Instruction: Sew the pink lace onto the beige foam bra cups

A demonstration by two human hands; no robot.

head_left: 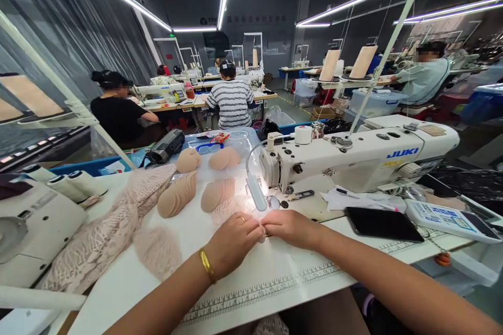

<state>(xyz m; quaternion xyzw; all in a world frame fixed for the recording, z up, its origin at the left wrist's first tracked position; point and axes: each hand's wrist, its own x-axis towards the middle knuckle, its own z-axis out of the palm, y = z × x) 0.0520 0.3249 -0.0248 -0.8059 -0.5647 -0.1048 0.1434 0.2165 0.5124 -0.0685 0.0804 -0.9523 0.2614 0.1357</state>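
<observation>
My left hand (232, 241) and my right hand (290, 226) meet on the white sewing table (251, 277), fingers curled and pinched together on a small pale piece of fabric (262, 234) just in front of the sewing machine (353, 159) needle. The piece is mostly hidden by my fingers. A gold bangle sits on my left wrist. Stacks of beige bra cups (178, 194) lie beyond my left hand, and a pile of pink lace (118, 225) spreads to the left.
A black phone (383, 223) and a control panel (448, 218) lie right of my hands. Thread cones (74, 183) and another machine (27, 225) stand at left. Other people sit sewing at tables behind, one in a striped shirt (231, 102).
</observation>
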